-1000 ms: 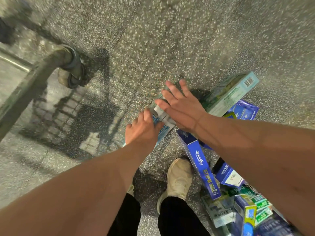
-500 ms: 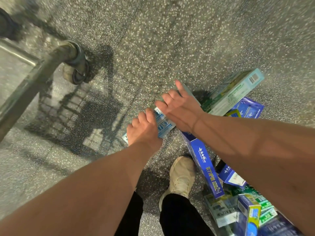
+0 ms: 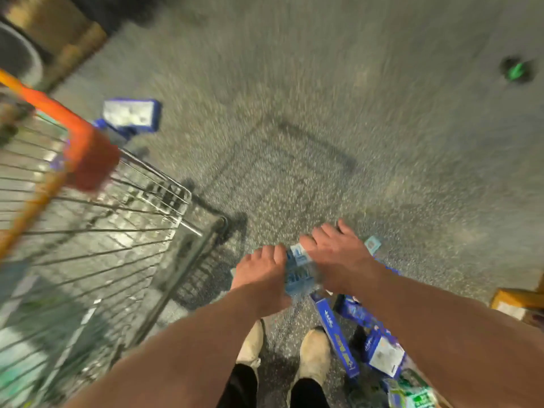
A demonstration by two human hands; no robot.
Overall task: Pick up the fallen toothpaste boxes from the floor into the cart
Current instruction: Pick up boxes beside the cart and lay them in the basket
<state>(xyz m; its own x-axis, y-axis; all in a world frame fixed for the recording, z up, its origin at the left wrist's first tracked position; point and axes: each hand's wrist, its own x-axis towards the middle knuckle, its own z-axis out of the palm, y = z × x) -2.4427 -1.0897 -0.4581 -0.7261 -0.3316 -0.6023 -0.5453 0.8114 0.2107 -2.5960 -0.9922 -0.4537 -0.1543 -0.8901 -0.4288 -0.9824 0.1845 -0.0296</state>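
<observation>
A blurred downward view is given of a speckled floor, two bare forearms and pale shoes. A small bundle of blue toothpaste boxes is pressed between the two hands: the left hand is curled against its left side, and the right hand is laid over its top and right side with fingers spread. Whether the bundle is clear of the floor cannot be told through the blur. A wire cart with an orange handle stands to the left, near the hands. More fallen boxes lie by the right shoe, and one blue box lies beyond the cart. The risk is judged to be slippage: the boxes are held only by squeezing from the sides, so one could slide out on the way over the cart's rim, or be knocked against the wire edge.
</observation>
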